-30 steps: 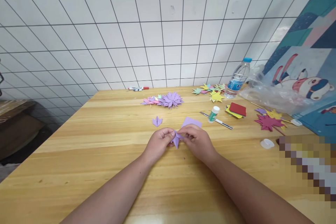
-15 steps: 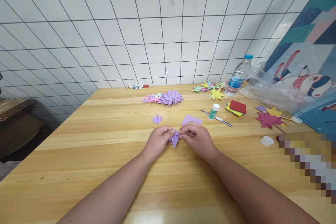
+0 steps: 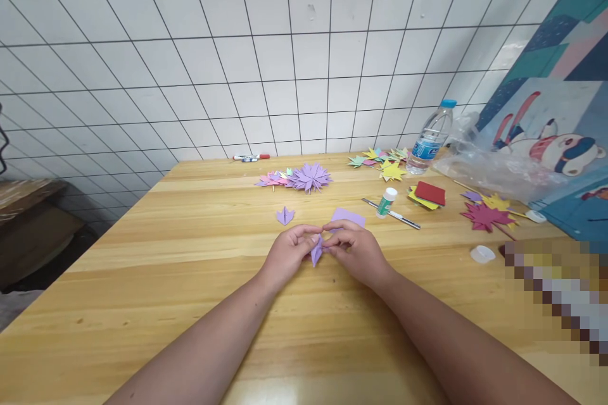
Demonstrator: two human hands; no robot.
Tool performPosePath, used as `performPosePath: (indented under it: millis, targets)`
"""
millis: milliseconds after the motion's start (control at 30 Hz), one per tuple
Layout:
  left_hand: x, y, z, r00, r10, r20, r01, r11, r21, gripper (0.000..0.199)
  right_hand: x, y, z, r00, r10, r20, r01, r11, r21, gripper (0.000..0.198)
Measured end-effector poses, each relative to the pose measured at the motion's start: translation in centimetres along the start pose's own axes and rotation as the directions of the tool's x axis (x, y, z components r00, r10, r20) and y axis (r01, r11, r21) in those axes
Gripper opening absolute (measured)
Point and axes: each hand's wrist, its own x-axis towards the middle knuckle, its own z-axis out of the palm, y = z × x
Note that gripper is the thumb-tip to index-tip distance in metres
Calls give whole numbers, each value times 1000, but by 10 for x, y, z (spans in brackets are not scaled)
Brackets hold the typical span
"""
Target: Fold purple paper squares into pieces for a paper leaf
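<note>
Between both hands is a small folded purple paper piece, its pointed end toward me. My left hand pinches its left side between thumb and fingers. From the other side, my right hand grips its right edge with the fingertips, which hide part of the fold. The two index fingers nearly meet above it. Just beyond my left hand lies a finished-looking purple folded leaf, flat on the table. Purple paper sheets lie behind my right hand, partly covered by it.
A glue stick stands beside a craft knife. Farther back are a purple paper flower, markers and a water bottle. Red and yellow paper, a dark red paper leaf and a clear cap lie right.
The purple paper piece now looks narrower between my fingers. My index fingers have stretched out and come closer together above it. The other things on the table stay put.
</note>
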Motion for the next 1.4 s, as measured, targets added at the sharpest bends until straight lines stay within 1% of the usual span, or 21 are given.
performPosePath:
  millis: [100,200,333,400,467,567,667,733,900,1033,1133,1200,1267,1333,1400]
  targets:
    - [0,-1,-2,1000,15,16,-16,999,31,45,-1,2,-1,1000,4,18,-4,1000,22,18]
    - [1,-1,-5,999,49,20,-50,997,64,46,-1,2,-2,999,-31,37,30,999,25,23]
    - [1,-1,-7,998,53,27,-54,998,24,49,0,-1,-4,998,-64,23,64,998,-1,33]
    - [1,0,-6,999,39,24,-40,999,15,51,0,-5,-4,999,-19,28,18,1000,22,33]
    - [0,2,-5,999,34,11,-34,999,30,52,1,-8,-3,996,73,46,-77,993,88,28]
    - [-1,3,-2,999,31,13,-32,996,86,54,1,-10,0,978,189,84,-201,966,166,24]
    - [-2,2,0,999,34,5,-34,990,135,55,2,-10,1,969,229,90,-241,957,159,17]
    - [-1,1,0,999,47,-12,-45,991,125,52,3,-9,1,968,239,79,-249,957,149,14]
    - [0,1,1,998,68,9,-69,994,80,30,3,-7,1,956,280,89,-291,941,171,11]
    - [0,1,0,993,105,-52,-102,993,56,25,2,-5,3,959,273,75,-283,934,219,19]
    - [0,-1,0,993,110,-48,-109,994,21,25,1,-4,5,958,269,102,-286,928,240,18]
    - [0,0,1,994,105,-35,-104,995,7,28,1,-4,6,961,264,79,-275,934,226,19]
    - [-1,2,2,996,85,-31,-86,996,-24,36,0,-4,5,976,215,25,-216,960,178,17]
    - [-2,5,2,998,41,-41,-44,997,-64,46,0,-5,2,995,94,-18,-92,991,99,18]
    - [-3,8,2,999,2,-46,-7,995,-100,52,-1,-6,0,997,-76,-12,76,997,17,24]
